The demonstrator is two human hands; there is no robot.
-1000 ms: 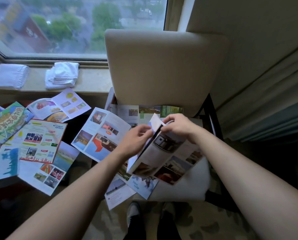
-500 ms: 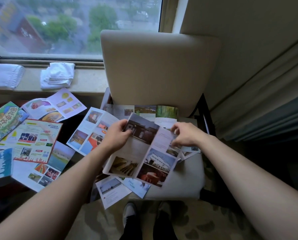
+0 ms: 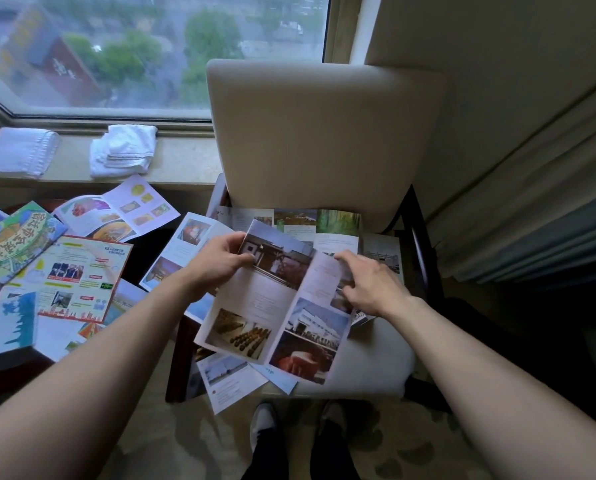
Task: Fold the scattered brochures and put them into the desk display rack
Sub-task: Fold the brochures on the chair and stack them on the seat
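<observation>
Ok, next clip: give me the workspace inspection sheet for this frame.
Surface: cream chair seat, brochures across it.
Job's things: open photo brochure held over seat; display rack not seen.
Clutter: loose brochures on dark side table; folded white towels on sill.
Grippers: left hand pinches brochure's top-left edge; right hand, fingers on its right panel.
Cables: nothing seen.
Surroundings: window, curtain, patterned carpet.
</observation>
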